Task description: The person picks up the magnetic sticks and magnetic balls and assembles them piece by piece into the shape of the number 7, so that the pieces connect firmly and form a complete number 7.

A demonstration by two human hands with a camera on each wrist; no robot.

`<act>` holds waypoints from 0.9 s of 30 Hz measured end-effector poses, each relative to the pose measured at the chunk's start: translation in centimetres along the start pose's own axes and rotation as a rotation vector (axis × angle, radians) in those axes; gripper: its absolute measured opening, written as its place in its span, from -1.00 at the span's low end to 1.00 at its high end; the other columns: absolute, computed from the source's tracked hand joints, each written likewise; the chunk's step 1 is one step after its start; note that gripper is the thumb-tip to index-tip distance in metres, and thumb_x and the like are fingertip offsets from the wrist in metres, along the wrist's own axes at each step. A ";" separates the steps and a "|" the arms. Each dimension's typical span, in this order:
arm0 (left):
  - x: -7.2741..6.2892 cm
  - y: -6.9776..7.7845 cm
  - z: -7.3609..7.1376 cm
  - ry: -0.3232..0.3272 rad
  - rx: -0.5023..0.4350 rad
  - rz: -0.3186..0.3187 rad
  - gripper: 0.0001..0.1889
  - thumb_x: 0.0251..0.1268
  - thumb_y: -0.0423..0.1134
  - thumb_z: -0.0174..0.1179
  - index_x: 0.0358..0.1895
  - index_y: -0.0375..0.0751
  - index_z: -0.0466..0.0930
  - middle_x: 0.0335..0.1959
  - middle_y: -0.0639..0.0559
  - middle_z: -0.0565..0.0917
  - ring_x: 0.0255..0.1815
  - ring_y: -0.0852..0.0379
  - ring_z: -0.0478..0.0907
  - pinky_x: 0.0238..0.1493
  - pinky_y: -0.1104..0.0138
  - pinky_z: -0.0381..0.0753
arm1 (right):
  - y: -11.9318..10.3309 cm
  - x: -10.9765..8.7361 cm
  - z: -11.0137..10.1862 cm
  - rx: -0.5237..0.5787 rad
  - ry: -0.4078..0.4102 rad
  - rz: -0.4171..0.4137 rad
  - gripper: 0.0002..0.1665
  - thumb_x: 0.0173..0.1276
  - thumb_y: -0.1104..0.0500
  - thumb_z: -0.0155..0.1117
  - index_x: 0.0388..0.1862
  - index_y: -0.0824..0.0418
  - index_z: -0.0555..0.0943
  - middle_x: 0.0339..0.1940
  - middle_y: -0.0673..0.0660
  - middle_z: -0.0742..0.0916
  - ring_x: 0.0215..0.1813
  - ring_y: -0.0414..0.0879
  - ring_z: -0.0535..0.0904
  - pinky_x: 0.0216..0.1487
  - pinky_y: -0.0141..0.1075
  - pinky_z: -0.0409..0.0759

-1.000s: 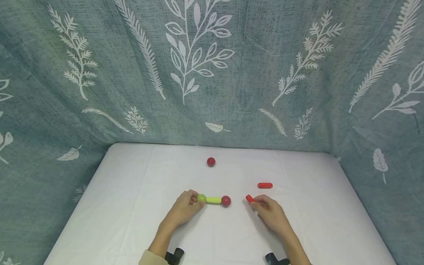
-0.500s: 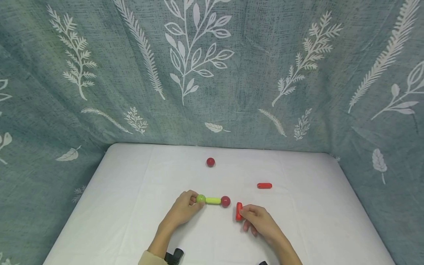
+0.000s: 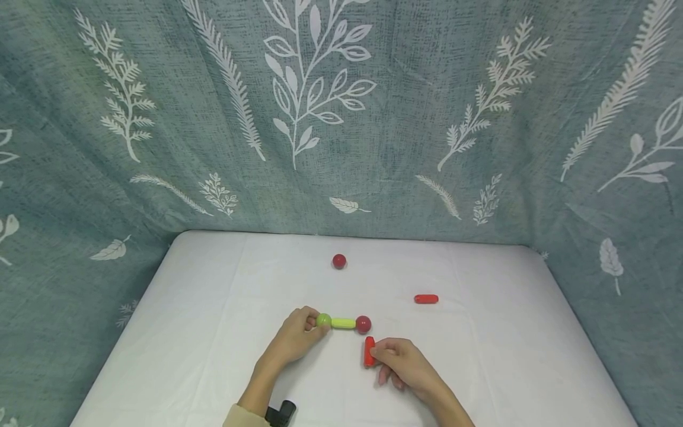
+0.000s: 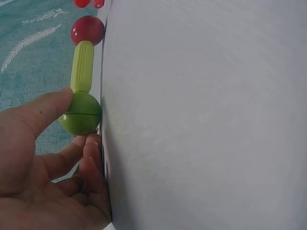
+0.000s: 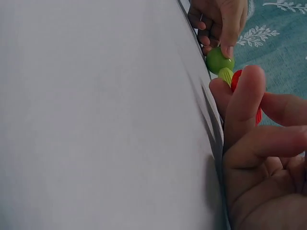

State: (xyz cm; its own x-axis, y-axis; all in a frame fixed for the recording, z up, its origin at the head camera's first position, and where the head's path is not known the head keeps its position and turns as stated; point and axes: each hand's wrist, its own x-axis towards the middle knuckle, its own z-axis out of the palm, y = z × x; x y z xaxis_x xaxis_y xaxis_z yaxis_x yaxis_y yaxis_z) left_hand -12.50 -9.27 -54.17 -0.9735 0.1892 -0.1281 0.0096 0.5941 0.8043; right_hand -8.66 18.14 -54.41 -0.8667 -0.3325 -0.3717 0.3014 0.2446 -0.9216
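Observation:
My left hand (image 3: 299, 333) pinches a green ball (image 4: 80, 114) between thumb and fingers. A yellow-green grooved rod (image 3: 343, 323) joins that ball to a dark red ball (image 3: 363, 324), all in one line across the table. In my right hand (image 3: 404, 363) a red rod (image 3: 369, 351) is pinched, pointing away from the body, with its far end just below the dark red ball. The right wrist view shows only slivers of red past the right fingers (image 5: 247, 96); the rest of the rod hides behind them.
A loose dark red ball (image 3: 339, 261) lies near the back of the white table (image 3: 256, 267). Another red rod (image 3: 426, 299) lies right of the middle. A patterned green-blue curtain (image 3: 395, 118) hangs behind the table edge.
The right hand has moved left and toward the body, turning the red rod from slanted to pointing away from me. My left hand and the joined pieces have stayed in place.

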 end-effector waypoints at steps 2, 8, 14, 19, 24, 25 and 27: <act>0.0 0.0 0.0 0.000 0.001 -0.001 -0.52 0.36 0.03 0.28 0.10 -0.30 0.57 -0.22 0.05 0.52 -0.17 0.09 0.48 -0.13 0.14 0.56 | -0.1 0.1 0.3 0.018 -0.019 -0.002 -0.71 0.45 0.08 0.27 -0.15 0.33 0.65 -0.68 0.15 0.66 -0.79 -0.25 0.28 -0.75 -0.47 0.22; 0.1 0.0 0.1 0.009 0.005 -0.011 -0.53 0.36 0.03 0.28 0.09 -0.29 0.58 -0.23 0.06 0.52 -0.18 0.10 0.48 -0.14 0.15 0.57 | -0.1 0.5 0.9 0.056 -0.066 -0.010 -0.71 0.46 0.10 0.25 -0.15 0.35 0.64 -0.68 0.17 0.67 -0.82 -0.29 0.29 -0.78 -0.49 0.24; 0.0 0.0 0.2 0.013 0.003 -0.018 -0.53 0.36 0.03 0.28 0.09 -0.29 0.58 -0.23 0.06 0.53 -0.18 0.10 0.48 -0.16 0.15 0.57 | 0.0 0.8 1.3 0.050 -0.047 -0.011 -0.73 0.46 0.11 0.26 -0.18 0.35 0.64 -0.65 0.20 0.68 -0.81 -0.27 0.32 -0.77 -0.49 0.27; 0.0 0.0 0.1 0.010 0.006 -0.025 -0.53 0.36 0.05 0.28 0.08 -0.28 0.58 -0.23 0.06 0.52 -0.18 0.10 0.48 -0.15 0.15 0.57 | 0.0 1.1 1.5 0.055 -0.029 -0.014 -0.71 0.45 0.11 0.27 -0.17 0.37 0.62 -0.61 0.24 0.71 -0.78 -0.24 0.37 -0.75 -0.49 0.29; 0.1 0.1 0.1 0.005 0.005 -0.022 -0.54 0.36 0.04 0.28 0.07 -0.28 0.58 -0.22 0.04 0.52 -0.17 0.09 0.48 -0.14 0.14 0.56 | -0.2 1.3 1.7 0.077 -0.010 -0.021 -0.70 0.46 0.13 0.25 -0.16 0.41 0.61 -0.55 0.31 0.73 -0.76 -0.23 0.41 -0.74 -0.48 0.30; 0.0 0.1 0.1 0.004 0.004 -0.019 -0.55 0.36 0.03 0.28 0.07 -0.29 0.57 -0.22 0.04 0.52 -0.17 0.09 0.47 -0.14 0.14 0.56 | -0.3 1.4 1.7 0.076 -0.007 -0.021 -0.70 0.46 0.13 0.25 -0.16 0.41 0.60 -0.55 0.31 0.73 -0.76 -0.22 0.41 -0.74 -0.48 0.30; 0.0 0.1 0.2 0.002 0.002 -0.018 -0.55 0.36 0.02 0.28 0.07 -0.29 0.57 -0.21 0.03 0.52 -0.17 0.08 0.47 -0.13 0.14 0.55 | -0.3 1.5 1.7 0.073 -0.002 -0.023 -0.70 0.47 0.12 0.24 -0.15 0.40 0.60 -0.54 0.31 0.73 -0.75 -0.21 0.41 -0.74 -0.47 0.30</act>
State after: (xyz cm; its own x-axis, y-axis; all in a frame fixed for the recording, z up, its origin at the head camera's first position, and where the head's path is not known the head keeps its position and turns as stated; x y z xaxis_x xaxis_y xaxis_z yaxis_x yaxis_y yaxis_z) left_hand -12.47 -9.10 -54.19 -0.9740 0.1769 -0.1414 -0.0074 0.5990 0.8007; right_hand -9.33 16.00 -54.84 -0.8730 -0.3394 -0.3502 0.3094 0.1695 -0.9357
